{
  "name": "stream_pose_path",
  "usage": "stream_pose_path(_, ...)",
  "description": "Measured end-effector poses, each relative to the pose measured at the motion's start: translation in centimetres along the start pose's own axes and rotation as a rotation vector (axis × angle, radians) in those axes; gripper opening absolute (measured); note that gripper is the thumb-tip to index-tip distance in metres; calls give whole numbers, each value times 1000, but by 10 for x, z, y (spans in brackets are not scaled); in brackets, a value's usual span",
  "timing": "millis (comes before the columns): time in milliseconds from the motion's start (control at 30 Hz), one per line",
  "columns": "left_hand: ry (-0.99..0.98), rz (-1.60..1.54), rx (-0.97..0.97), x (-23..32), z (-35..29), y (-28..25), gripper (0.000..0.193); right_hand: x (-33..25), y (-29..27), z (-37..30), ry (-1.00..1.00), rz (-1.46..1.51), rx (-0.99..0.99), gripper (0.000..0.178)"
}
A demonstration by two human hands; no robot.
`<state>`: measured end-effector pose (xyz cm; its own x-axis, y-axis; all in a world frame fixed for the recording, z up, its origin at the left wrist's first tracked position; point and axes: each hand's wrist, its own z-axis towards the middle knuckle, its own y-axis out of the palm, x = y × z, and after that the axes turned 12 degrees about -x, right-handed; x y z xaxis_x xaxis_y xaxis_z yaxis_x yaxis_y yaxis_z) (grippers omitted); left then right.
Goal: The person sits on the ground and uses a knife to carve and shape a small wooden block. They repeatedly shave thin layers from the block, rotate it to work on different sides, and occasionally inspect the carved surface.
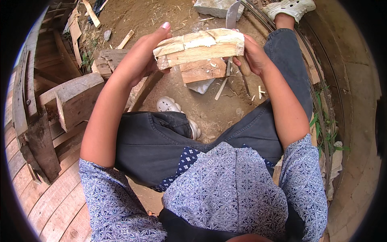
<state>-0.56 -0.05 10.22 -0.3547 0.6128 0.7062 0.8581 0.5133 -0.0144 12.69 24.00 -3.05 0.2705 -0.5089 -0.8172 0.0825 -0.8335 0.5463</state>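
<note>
A pale, rough-hewn wood block (201,47) is held up crosswise between my hands, its top face showing chopped facets. My left hand (150,50) grips its left end, thumb stretched out upward and fingers mostly hidden behind the wood. At the right end, my right hand (253,54) is closed around the block and also the brown wooden handle of a machete (244,66). The machete's grey curved blade (231,16) rises behind the block, which hides its middle. Below the held block, a reddish-brown wood chunk (203,71) rests on a grey stone (200,86).
Wood chips and splinters (260,92) lie on the dirt ground between my legs. Old timber beams (78,99) and planks stand at left. A flat stone (217,7) lies ahead. Long thin rods (318,88) and a low wall (354,121) run along the right.
</note>
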Motion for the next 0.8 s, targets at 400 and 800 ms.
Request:
stream_pose_path(400, 220, -74, -25, -7, 5, -5, 95, 4, -13, 2, 2, 16, 44, 46)
stream_pose_path(800, 427, 73, -150, -11, 7, -9, 100, 5, -26, 0, -76, 210, -27, 45)
